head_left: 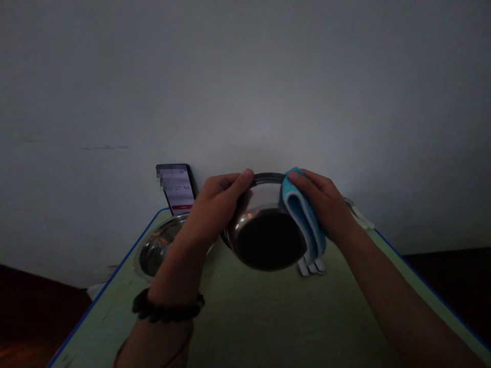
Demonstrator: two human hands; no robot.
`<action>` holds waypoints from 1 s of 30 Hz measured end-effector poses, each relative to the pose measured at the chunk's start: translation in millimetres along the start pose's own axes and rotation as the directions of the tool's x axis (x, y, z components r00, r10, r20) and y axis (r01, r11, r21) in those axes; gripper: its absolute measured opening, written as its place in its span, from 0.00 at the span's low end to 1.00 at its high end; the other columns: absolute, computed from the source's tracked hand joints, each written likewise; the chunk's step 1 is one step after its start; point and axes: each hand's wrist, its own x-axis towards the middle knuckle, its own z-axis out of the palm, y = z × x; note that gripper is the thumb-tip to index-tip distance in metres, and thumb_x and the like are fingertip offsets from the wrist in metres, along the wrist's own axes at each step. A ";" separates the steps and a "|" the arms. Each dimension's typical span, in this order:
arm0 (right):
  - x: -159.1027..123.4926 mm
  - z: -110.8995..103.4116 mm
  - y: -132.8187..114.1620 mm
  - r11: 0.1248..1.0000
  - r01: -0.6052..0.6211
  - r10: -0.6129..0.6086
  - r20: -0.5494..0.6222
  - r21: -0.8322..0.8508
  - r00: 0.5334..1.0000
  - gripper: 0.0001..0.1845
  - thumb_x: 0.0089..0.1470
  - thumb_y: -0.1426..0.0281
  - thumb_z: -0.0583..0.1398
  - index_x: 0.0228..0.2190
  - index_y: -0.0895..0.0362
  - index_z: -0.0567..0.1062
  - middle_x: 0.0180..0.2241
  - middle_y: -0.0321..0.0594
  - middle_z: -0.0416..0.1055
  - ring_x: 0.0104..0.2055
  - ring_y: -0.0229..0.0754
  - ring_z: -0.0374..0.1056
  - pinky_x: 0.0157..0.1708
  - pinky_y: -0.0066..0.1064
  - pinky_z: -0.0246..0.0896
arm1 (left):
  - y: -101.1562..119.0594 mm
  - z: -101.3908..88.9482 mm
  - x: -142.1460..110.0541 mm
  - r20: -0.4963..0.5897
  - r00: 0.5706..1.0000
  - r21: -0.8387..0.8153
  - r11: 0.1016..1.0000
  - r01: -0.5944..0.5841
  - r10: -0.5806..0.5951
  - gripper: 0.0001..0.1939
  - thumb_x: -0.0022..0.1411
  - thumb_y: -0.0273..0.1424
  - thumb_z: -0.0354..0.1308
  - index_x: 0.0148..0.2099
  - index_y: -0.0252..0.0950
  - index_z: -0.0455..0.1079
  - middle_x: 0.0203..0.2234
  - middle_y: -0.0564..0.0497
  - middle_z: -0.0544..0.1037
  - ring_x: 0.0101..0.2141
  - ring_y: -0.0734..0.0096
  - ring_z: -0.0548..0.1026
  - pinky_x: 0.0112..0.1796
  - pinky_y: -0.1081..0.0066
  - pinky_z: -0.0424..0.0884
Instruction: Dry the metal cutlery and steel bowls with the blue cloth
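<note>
Item, one shiny metal bowl [264,214]: held above the worktop [268,322], midway between my two hands, tilted so that what looks like its outside and dark base face me. Left fingers [240,185]: closed on the bowl's left side, thumb pressed at the far rim, likely to keep it from turning. Right fingers [309,188]: pinching a folded blue cloth [312,227] against the bowl's right side, thumb uppermost; the fold probably gives padding and a firmer grip, though my fingertips beneath are hidden. Forearms: both reaching forward and converging on the bowl, the left bearing a dark beaded bracelet [166,308], wrists raised, which seems to leave the bowl room to tilt. Second metal bowl [153,250]: on the worktop at left, partly behind my left forearm, perhaps set aside for clearance. Phone [179,190]: leaning at the far left, screen towards me, presumably for easy reading. Pale objects [312,268]: just beyond the cloth's lower edge, too dim to identify.
</note>
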 end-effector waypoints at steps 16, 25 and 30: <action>0.8 -0.6 -6.9 0.997 0.035 -0.022 0.181 -0.068 0.983 0.18 0.53 0.56 0.52 0.22 0.57 0.64 0.20 0.30 0.56 0.23 0.31 0.53 0.24 0.24 0.51 | 9.8 0.8 -4.3 0.126 0.992 0.130 0.991 -0.018 0.001 0.17 0.56 0.42 0.52 0.24 0.35 0.69 0.17 0.54 0.70 0.19 0.77 0.66 0.20 0.78 0.61; -0.6 4.8 -4.6 0.999 0.004 0.001 -0.099 0.046 0.995 0.19 0.51 0.55 0.54 0.20 0.56 0.63 0.19 0.29 0.53 0.21 0.31 0.50 0.23 0.25 0.50 | 4.6 -1.2 -1.9 -0.120 0.993 -0.012 1.000 -0.002 0.000 0.18 0.55 0.43 0.53 0.22 0.35 0.68 0.15 0.55 0.69 0.15 0.80 0.64 0.16 0.79 0.57; 0.7 4.5 -6.5 0.999 -0.004 0.008 -0.093 0.047 0.996 0.19 0.51 0.55 0.54 0.19 0.55 0.62 0.19 0.29 0.53 0.21 0.31 0.50 0.23 0.25 0.50 | 2.4 -1.2 -2.1 -0.136 0.991 -0.014 1.000 0.007 -0.008 0.18 0.54 0.44 0.54 0.22 0.36 0.68 0.14 0.56 0.69 0.14 0.80 0.63 0.16 0.78 0.56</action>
